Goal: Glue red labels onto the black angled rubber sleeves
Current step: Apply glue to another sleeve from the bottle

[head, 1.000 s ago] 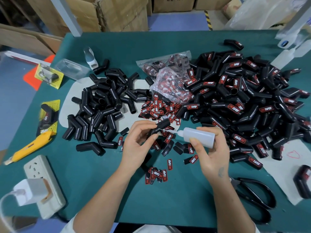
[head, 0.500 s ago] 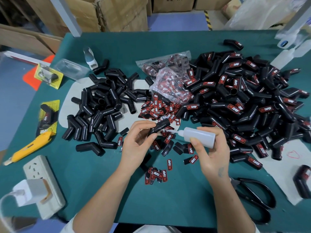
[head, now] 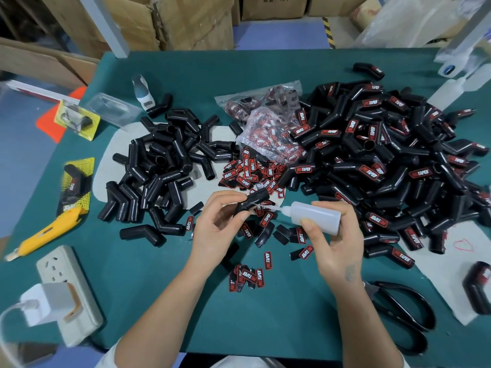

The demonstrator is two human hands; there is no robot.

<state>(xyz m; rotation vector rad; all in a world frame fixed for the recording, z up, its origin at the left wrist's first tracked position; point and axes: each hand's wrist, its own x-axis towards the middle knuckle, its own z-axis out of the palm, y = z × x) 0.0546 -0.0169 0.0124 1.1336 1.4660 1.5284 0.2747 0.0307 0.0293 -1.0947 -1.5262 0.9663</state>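
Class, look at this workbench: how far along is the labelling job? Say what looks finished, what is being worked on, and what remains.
Done: the large pile of labelled sleeves on the right carries red labels. In hand: the left hand holds one bare sleeve while the right hand points the glue bottle nozzle at it. Left: the unlabelled sleeves on the left, with loose red labels waiting. Judging by pile sizes, well past halfway.

A single wide-angle view looks from the person's head, forward and steeply down onto the green surface. It sits close above the near edge, with cardboard boxes beyond the far edge.
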